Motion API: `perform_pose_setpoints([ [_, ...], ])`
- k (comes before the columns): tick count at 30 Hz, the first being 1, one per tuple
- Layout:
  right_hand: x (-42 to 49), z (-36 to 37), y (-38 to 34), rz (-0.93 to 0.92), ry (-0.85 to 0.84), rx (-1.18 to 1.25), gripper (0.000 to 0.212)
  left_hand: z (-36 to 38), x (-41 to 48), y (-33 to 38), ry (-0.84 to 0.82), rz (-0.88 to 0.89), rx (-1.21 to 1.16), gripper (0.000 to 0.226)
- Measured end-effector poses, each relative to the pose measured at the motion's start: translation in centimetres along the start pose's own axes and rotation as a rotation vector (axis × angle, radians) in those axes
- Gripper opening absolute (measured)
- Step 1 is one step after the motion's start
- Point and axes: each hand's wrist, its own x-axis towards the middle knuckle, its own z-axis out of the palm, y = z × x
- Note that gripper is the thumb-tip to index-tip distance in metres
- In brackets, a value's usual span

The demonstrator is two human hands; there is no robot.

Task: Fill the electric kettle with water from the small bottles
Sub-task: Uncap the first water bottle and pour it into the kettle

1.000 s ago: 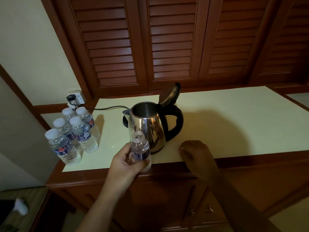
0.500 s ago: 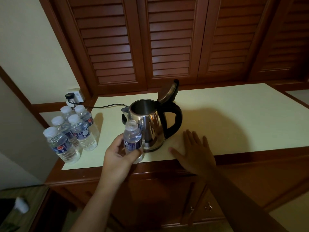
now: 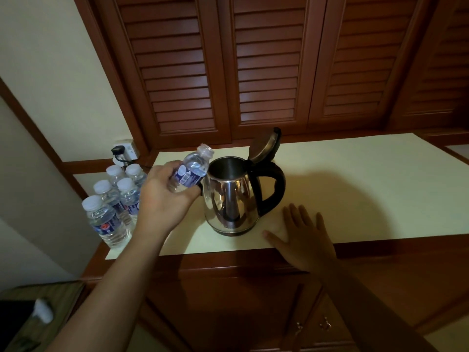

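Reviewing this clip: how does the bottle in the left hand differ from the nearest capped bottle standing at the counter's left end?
The held bottle is uncapped; the nearest standing bottle wears a white cap. The held bottle tilts, neck toward the kettle; the standing one is upright. The left hand grips the held bottle above the counter; the standing one rests on it. Both are small, clear, with blue labels.

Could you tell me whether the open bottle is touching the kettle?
Cannot tell. In the head view the bottle, held tilted by the left hand, overlaps the kettle at its rim, hiding any gap.
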Motion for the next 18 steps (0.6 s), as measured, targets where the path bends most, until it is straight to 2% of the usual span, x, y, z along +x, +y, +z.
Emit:
perform_pose_setpoints([
  [9, 0.1, 0.3, 0.1, -0.01, 0.0, -0.023, 0.104, 0.4, 3.1, -0.2, 0.052, 0.226, 0.476, 0.059],
  [18, 0.0, 0.2, 0.1, -0.023, 0.0, -0.027, 0.101, 0.2, 4.3, 0.2, 0.104, 0.404, 0.706, 0.054],
])
